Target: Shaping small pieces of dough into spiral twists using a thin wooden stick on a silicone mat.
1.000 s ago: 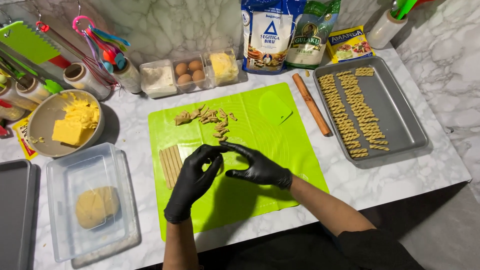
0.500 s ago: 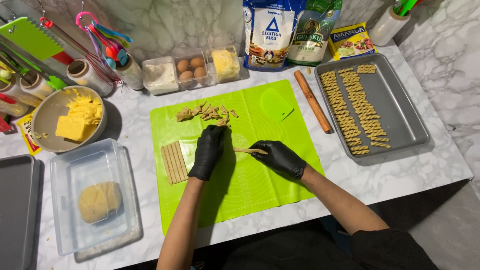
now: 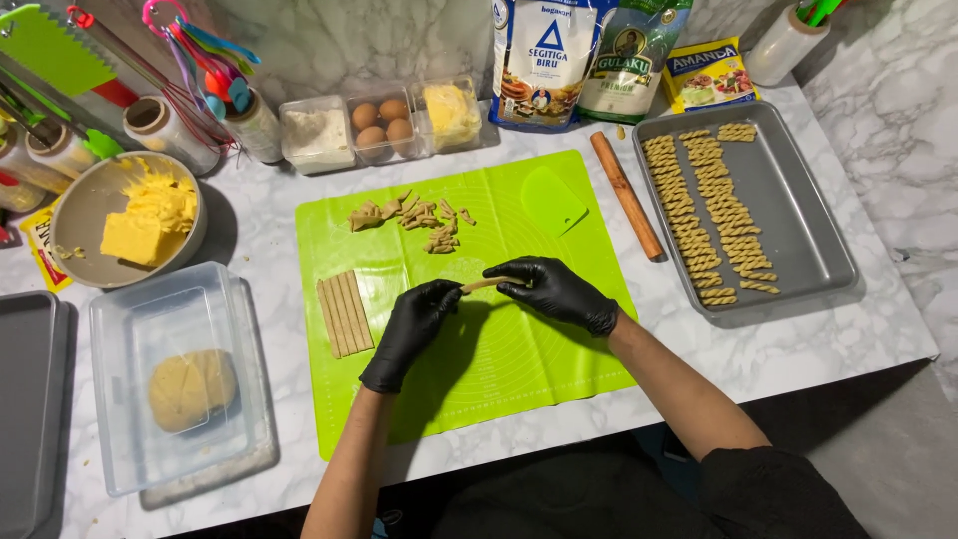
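Observation:
Both my hands wear black gloves over a bright green silicone mat (image 3: pixel 519 349). My left hand (image 3: pixel 411 329) and my right hand (image 3: pixel 555 290) pinch the two ends of one thin dough strip (image 3: pixel 486 284), held just above the mat's middle. Left of my left hand lies a flat row of cut dough strips (image 3: pixel 344 312). A loose heap of small dough pieces (image 3: pixel 414 217) sits at the mat's far side. A grey baking tray (image 3: pixel 798 215) on the right holds several twisted dough sticks (image 3: pixel 699 215) in rows.
A wooden rolling pin (image 3: pixel 625 195) and a green scraper (image 3: pixel 552 203) lie by the mat's far right. A clear tub (image 3: pixel 120 329) with a dough ball (image 3: pixel 192 387) stands at left, beside a bowl of butter (image 3: pixel 130 215). Eggs, flour, bags and utensils line the back wall.
My hands moved from the mat's near centre, went to the strip row, and now hold one strip stretched between them. The view has shifted slightly.

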